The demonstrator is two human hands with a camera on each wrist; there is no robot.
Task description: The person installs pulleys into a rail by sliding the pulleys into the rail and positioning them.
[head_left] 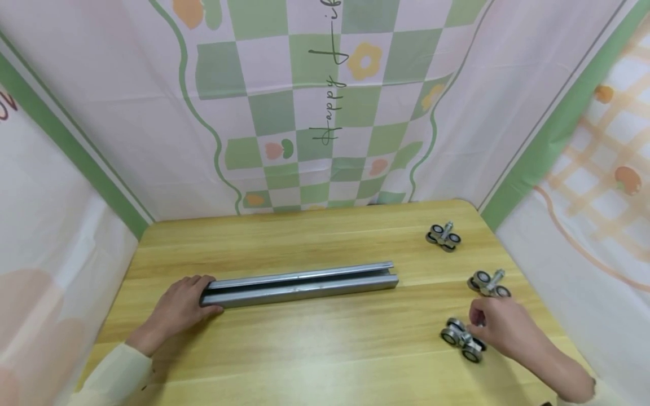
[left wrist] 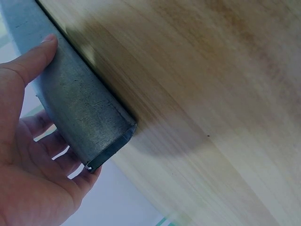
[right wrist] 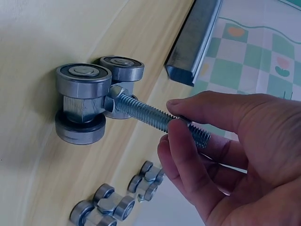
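One wooden table (head_left: 304, 361) spread beneath the fingers. On it, a metal channel (head_left: 304, 291) ran rightward from the left hand (head_left: 180, 304), whose thumb and fingers gripped its end. Two roller trolleys (head_left: 443, 238) lay beyond the fingers of the right hand (head_left: 505, 327). A third trolley (right wrist: 94, 89) sat just past those fingertips, its threaded bolt (right wrist: 146, 113) pinched between thumb and fingers.

Soft glare on tabletop (head_left: 304, 344) — wrist views dimmer.
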